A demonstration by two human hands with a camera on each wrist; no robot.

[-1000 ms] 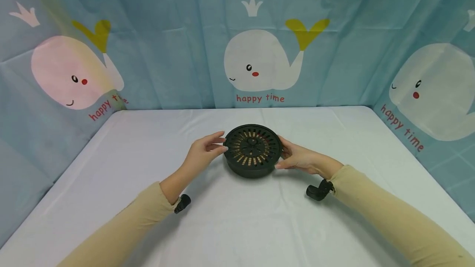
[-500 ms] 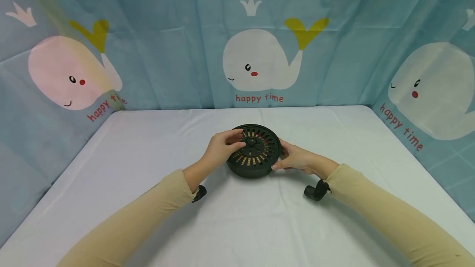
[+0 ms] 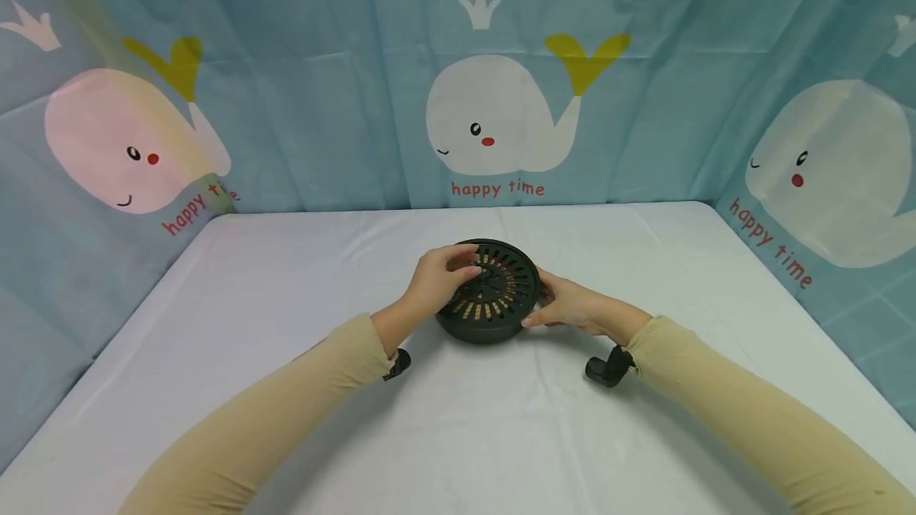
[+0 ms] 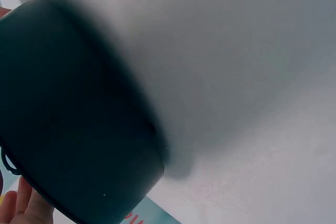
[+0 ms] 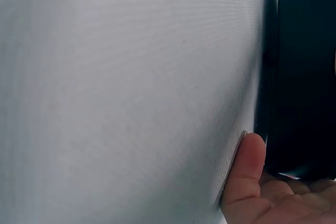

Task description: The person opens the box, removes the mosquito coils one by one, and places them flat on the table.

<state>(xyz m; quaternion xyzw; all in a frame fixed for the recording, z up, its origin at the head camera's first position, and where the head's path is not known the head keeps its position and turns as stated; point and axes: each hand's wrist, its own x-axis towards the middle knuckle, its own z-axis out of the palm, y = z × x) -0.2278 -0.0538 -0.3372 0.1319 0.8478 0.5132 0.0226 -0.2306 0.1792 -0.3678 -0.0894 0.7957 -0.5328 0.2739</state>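
Note:
A round black box with a slotted lid (image 3: pixel 494 292) sits on the white table in the head view; light brown shows through its slots. My left hand (image 3: pixel 438 280) reaches over the lid's left half, thumb and fingers parted, tips close to the small raised ring (image 4: pixel 11 165) at its centre. That ring stands up in the left wrist view. My right hand (image 3: pixel 572 304) holds the box by its right side, thumb (image 5: pixel 249 158) at the front near the tabletop and fingers behind, mostly hidden. The box's dark side wall (image 4: pixel 79 108) fills much of the left wrist view.
A white cloth (image 3: pixel 487 435) covers the table. Behind and at both sides hangs a blue curtain (image 3: pixel 322 125) printed with whales. A black wrist camera (image 3: pixel 608 368) sticks out below the right sleeve, another black camera (image 3: pixel 397 364) below the left.
My left hand has moved right from the box's left rim to over the lid, close to its central ring. The right hand stays at the box's right side; the box has barely shifted.

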